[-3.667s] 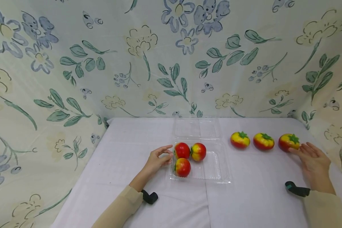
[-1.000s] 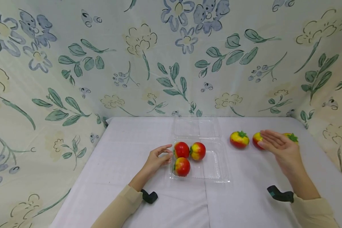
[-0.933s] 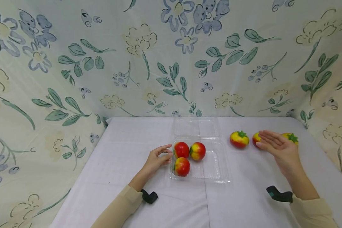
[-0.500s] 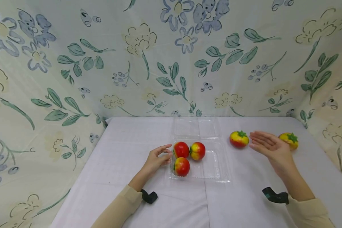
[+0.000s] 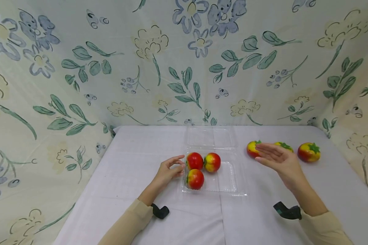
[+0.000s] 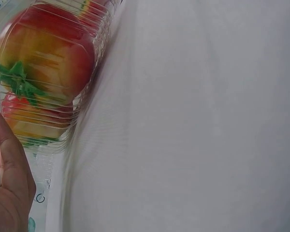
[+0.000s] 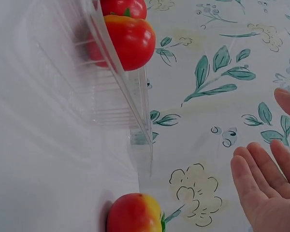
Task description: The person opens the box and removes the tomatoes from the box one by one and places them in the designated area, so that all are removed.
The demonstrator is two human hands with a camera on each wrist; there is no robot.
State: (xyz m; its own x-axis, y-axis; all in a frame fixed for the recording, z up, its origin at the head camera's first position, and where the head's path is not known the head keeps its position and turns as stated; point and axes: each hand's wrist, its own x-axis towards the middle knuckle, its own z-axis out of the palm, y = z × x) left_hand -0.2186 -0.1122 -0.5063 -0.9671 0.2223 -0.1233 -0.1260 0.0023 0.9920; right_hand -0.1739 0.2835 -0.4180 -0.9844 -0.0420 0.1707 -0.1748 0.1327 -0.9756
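Observation:
Three red-and-yellow artificial persimmons sit in the left part of a clear plastic clamshell box (image 5: pixel 233 194): a back-left persimmon (image 5: pixel 195 160), a second persimmon (image 5: pixel 212 162) beside it and a front persimmon (image 5: pixel 195 179). My left hand (image 5: pixel 169 172) rests at the box's left rim, fingers loosely bent; in the left wrist view its fingers (image 6: pixel 12 162) lie right by the rim. My right hand (image 5: pixel 280 163) has straight fingers and holds nothing. It overlaps a left persimmon (image 5: pixel 251 149) in the loose row and mostly covers a middle persimmon (image 5: pixel 284 146); a right persimmon (image 5: pixel 308 152) shows fully.
The box's lid (image 5: pixel 211 137) lies folded back behind it. A white cloth (image 5: pixel 135 149) covers the table. Floral fabric (image 5: pixel 184 68) hangs behind and at both sides. Each wrist wears a black camera mount (image 5: pixel 287 211).
My right hand has moved left from the rightmost loose persimmon, past the middle one, to the left one. The left hand, the box and all the persimmons have stayed in place.

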